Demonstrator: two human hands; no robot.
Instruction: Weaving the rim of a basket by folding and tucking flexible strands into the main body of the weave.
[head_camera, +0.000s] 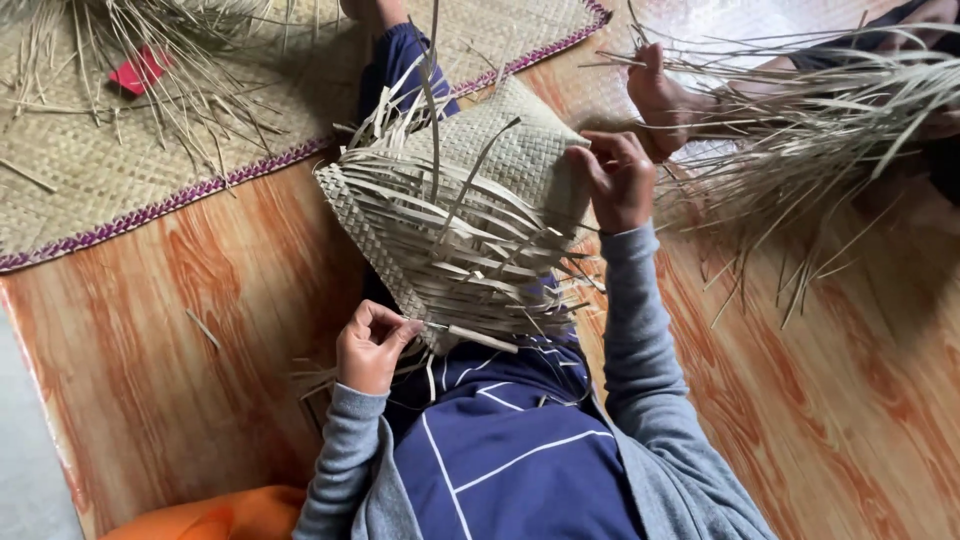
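Partly hidden under loose strips, half-woven basket (470, 200) on lap. Left hand (372, 345) pinching a strip's end, right hand (618, 180) gripping the rim. Beneath, wood-grain floor (200, 360), woven mat (90, 170) at upper left corner.

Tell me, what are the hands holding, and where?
The left hand pinches one straw strip at its end. The right hand holds the half-woven basket at its upper right edge.
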